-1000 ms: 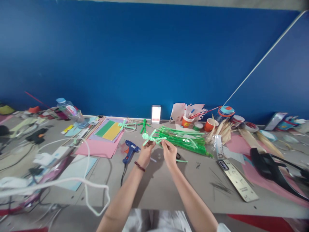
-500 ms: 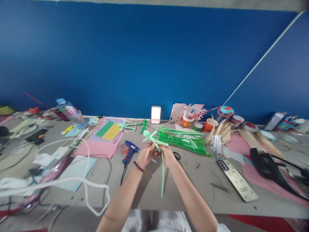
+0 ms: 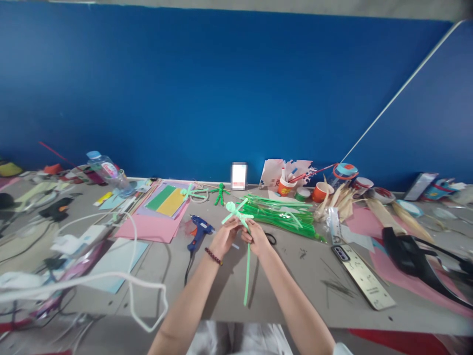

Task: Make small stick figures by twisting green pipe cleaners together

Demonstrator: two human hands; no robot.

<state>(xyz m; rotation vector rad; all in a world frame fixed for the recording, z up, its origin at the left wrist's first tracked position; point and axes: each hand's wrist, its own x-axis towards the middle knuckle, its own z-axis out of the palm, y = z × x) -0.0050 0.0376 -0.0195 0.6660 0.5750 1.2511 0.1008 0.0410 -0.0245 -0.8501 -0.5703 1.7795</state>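
Observation:
Both hands meet at the middle of the table around a light green pipe cleaner figure [image 3: 237, 211] with a round head and thin limbs. My left hand [image 3: 226, 237] has its fingers closed on the figure's lower body from the left. From the right, my right hand [image 3: 255, 237] pinches the same figure, and one long pipe cleaner end hangs below the fingers toward the table's front edge. A dark green pipe cleaner figure [image 3: 220, 194] and another light green one [image 3: 189, 192] lie farther back. Fingertips partly hide the figure's lower part.
A blue glue gun [image 3: 200, 230] lies left of my hands. Bagged green pipe cleaners [image 3: 283, 217] lie behind on the right, near a paper cup [image 3: 286, 188] of pens. A phone [image 3: 364, 278] rests at right. Coloured sheets [image 3: 153, 228] and a white cable [image 3: 148, 279] occupy the left.
The figure has turned more upright and its head has shifted right. My right fingers have curled in lower on it, and the hanging end has swung slightly left.

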